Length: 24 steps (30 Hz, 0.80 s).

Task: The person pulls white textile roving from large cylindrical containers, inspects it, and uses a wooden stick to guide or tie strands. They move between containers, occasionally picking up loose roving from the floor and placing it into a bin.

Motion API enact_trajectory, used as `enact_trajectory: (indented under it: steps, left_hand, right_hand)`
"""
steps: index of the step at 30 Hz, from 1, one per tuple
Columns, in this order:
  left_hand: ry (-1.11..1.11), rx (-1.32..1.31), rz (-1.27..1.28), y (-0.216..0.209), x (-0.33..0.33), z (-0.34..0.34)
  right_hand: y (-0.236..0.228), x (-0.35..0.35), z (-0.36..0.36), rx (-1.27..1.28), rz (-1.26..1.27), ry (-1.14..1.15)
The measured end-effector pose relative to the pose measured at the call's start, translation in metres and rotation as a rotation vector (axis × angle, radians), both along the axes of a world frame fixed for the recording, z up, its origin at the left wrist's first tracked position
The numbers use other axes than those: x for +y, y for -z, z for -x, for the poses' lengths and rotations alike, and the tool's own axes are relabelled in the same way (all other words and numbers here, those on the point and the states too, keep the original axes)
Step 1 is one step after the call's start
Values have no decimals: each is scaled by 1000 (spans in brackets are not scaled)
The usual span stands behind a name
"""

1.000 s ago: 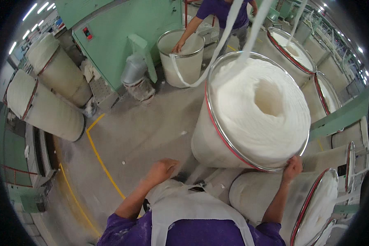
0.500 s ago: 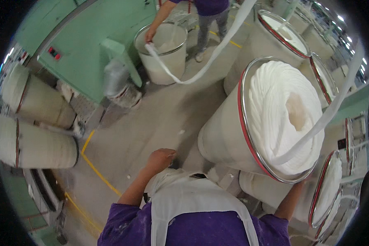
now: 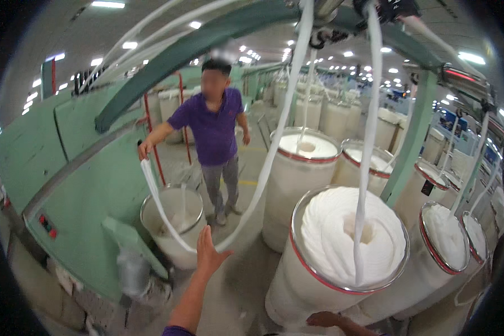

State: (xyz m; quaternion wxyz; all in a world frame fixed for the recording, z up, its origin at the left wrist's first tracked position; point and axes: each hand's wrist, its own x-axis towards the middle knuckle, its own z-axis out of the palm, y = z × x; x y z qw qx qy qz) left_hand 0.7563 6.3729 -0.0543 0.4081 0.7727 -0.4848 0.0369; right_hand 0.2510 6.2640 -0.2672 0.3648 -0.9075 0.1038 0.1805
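Note:
My left hand [image 3: 210,255] reaches up with fingers stretched and thumb spread. It overlaps the low bend of a white fibre sliver [image 3: 269,159]; whether they touch I cannot tell. That loose strand sags from the overhead guide to a co-worker's hand [image 3: 144,150], which grips it above an almost empty can [image 3: 148,215]. My right hand [image 3: 322,319] is low beside a tall white can [image 3: 305,280] with a red-banded metal rim; its fingers do not show clearly. Coiled sliver [image 3: 330,224] fills this can, and one strand [image 3: 364,168] rises from it.
A co-worker in a purple shirt [image 3: 215,129] stands beyond the almost empty can. Green machine panels [image 3: 84,196] line the left. More filled cans [image 3: 302,148] stand behind and to the right, around a green post [image 3: 411,140]. A curved green beam [image 3: 168,61] crosses overhead.
My view has lifted from the floor toward the overhead frame. My left hand has gone from closed near my apron to stretched out by the sliver. The co-worker's hand now holds the strand higher.

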Motion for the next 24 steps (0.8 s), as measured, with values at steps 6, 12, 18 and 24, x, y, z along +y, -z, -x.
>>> enact_trajectory:
  steps: [6,12,18,24]
  left_hand:
    - [42,-185,58,-19,-63,-34]
    - [84,-361,283,-54,-48,-59]
    - [-159,-225,453,-143,-22,-172]
    - [-129,-62,216,-167,-28,-262]
  right_hand:
    - [-123,23,-166,-238,-5,163]
    - [-129,-19,-289,84,-181,168]
    - [-130,-70,-394,-436,-62,685]
    - [-144,-93,-437,-212,75,583]
